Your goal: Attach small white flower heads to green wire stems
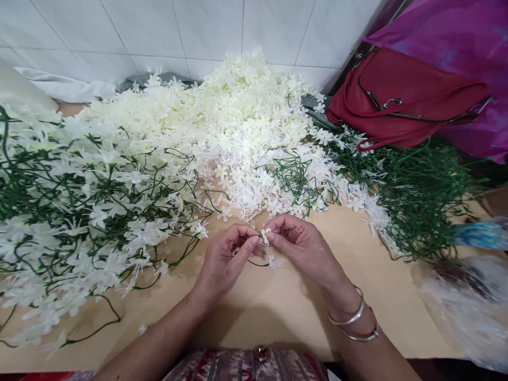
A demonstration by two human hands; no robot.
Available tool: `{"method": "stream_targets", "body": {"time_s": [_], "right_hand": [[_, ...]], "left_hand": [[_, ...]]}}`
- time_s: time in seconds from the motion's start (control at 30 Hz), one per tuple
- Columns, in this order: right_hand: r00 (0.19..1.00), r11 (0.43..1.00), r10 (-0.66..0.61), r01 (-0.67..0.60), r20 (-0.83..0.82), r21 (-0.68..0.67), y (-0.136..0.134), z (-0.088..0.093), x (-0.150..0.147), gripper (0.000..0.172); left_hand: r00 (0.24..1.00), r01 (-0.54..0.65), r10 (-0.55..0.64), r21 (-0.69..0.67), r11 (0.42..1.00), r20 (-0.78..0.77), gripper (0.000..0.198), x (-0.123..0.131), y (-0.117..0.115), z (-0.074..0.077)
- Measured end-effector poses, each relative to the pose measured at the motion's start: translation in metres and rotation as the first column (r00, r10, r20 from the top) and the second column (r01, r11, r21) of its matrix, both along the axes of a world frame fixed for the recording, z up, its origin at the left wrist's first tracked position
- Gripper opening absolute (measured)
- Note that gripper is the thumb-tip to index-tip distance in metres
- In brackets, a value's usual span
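My left hand [227, 256] is closed in a pinch on a thin green artificial flower stem [259, 264]. The stem curves below the fingers and ends in a small white blossom [273, 262]. Pinched between thumb and forefinger of my right hand [304, 246] is a white flower head [265, 236], touching or very near the left fingertips. Whether the stem passes through this flower is too small to tell. Both hands are just above the table [270, 317]. Behind them lies a heap of loose white petals [246, 116] with white stamens [252, 196].
On the left, a pile of stemmed white flowers [99, 211] spreads toward the front edge. Bare green stems [420, 190] lie at the right, beneath a red handbag [408, 95]. A clear plastic bag [468, 312] occupies the right corner. A tiled wall [214, 26] stands behind.
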State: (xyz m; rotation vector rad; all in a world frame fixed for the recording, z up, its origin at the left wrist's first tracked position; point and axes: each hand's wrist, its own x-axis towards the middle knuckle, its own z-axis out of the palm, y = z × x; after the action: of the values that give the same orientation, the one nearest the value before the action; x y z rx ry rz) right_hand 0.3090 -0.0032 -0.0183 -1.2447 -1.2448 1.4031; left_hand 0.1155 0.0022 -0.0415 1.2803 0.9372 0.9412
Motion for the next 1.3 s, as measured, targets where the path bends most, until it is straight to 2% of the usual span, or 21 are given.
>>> {"method": "stream_targets", "body": {"time_s": [0.2, 0.33, 0.67, 0.97, 1.3], "right_hand": [[0.987, 0.997, -0.029, 0.017, 0.157, 0.081, -0.007, -0.004, -0.008, 0.019], [0.995, 0.998, -0.014, 0.008, 0.099, 0.067, -0.005, -0.008, -0.011, 0.019], [0.999, 0.999, 0.017, -0.015, -0.04, 0.048, -0.002, -0.017, -0.016, 0.019], [0.984, 0.999, 0.042, -0.044, -0.174, -0.005, 0.008, -0.017, -0.007, 0.03], [0.983, 1.0, -0.017, 0.021, -0.184, 0.019, 0.014, -0.021, -0.002, 0.038]], "left_hand": [[0.999, -0.049, 0.049, -0.004, 0.999, -0.022, 0.015, 0.002, -0.002, -0.004], [0.998, -0.057, 0.056, -0.011, 0.998, -0.016, 0.015, 0.002, -0.002, -0.007], [0.995, -0.1, 0.1, -0.04, 0.994, 0.006, 0.022, 0.004, -0.003, -0.004], [0.998, -0.06, 0.06, 0.0, 0.998, 0.011, 0.016, 0.005, 0.001, -0.004], [0.997, -0.072, 0.073, 0.053, 0.996, -0.001, 0.023, 0.006, 0.002, -0.003]]}}
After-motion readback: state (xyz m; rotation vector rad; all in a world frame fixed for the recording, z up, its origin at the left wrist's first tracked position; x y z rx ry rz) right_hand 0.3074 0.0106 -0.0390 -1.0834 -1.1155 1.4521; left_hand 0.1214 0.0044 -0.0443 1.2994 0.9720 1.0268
